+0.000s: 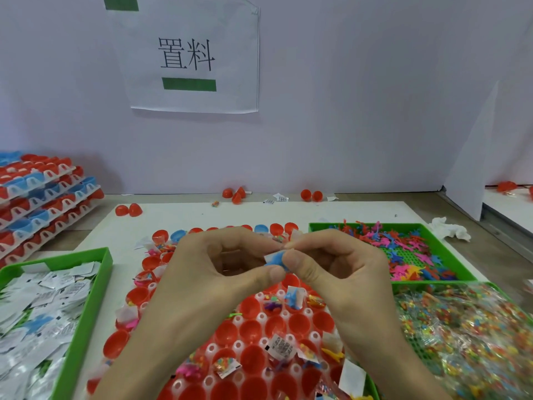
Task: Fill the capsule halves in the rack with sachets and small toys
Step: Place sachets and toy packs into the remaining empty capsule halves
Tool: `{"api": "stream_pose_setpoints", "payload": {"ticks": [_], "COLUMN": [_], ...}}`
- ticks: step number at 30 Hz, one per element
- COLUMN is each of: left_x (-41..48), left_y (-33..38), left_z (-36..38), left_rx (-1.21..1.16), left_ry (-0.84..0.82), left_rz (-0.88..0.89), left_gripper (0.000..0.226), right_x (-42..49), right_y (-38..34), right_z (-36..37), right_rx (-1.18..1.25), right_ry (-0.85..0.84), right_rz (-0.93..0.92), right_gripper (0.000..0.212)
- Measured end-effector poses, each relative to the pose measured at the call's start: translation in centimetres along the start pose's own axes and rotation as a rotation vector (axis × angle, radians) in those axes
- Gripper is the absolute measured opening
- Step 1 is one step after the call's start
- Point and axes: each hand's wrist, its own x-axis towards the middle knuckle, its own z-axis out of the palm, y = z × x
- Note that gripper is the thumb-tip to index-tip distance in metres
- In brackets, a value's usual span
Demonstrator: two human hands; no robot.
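Observation:
My left hand (pixel 213 272) and my right hand (pixel 331 269) meet above the rack (pixel 259 336). Together they pinch a small blue toy with a white sachet (pixel 274 259) between thumbs and fingertips. The white rack holds many red capsule halves (pixel 251 329) and a few blue ones (pixel 261 228) in the far row. Some halves hold sachets and small toys (pixel 292 297); several near the middle are bare. My forearms hide part of the rack.
A green tray of white sachets (pixel 43 307) lies left. A green tray of small coloured toys (pixel 403 246) sits right, with a tray of clear candy packets (pixel 467 336) below it. Stacked racks (pixel 43 197) stand far left. Loose red halves (pixel 236 194) lie by the wall.

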Motion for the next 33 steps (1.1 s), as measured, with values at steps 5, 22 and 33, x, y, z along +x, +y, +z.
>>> {"api": "stream_pose_setpoints", "payload": {"ticks": [5,22,33], "left_x": [-0.1,-8.8,-8.6], "left_y": [0.1,-17.6,-16.6], "left_z": [-0.4,-21.3,-19.6], "left_rx": [0.032,0.881,0.807], "left_ry": [0.045,0.232,0.450], "left_rz": [0.021,-0.422,-0.385], "left_gripper": [0.016,0.057,0.037], "right_x": [0.3,5.2,6.7], "right_y": [-0.2,2.8,6.9], "right_z": [-0.1,-0.2,3.5], "right_rx": [-0.023,-0.822,-1.121], "right_ry": [-0.110,-0.231,-0.325], "right_rz": [0.031,0.101,0.060], "right_gripper": [0.015,0.015,0.005]}}
